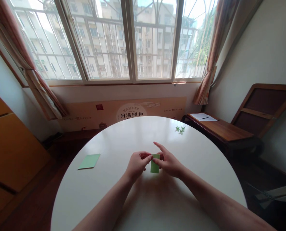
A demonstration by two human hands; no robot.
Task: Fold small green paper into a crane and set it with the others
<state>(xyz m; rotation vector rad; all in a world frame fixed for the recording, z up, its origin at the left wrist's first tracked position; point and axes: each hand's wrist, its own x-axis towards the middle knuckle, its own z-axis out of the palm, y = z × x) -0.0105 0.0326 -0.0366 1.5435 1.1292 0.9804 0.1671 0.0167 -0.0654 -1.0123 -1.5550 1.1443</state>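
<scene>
A small folded piece of green paper is held upright between both hands over the white round table. My left hand pinches its upper left edge between thumb and fingers. From the other side, my right hand grips the paper with its thumb on the near face, while its index finger points up and away. Toward the left of the table lies a stack of green square paper. Several small folded green paper shapes sit together near the far right edge.
Beyond the table's far edge stands a long printed beige panel under the window. To the right is a wooden bench with white paper and a dark object on it. An orange-brown cabinet stands at left.
</scene>
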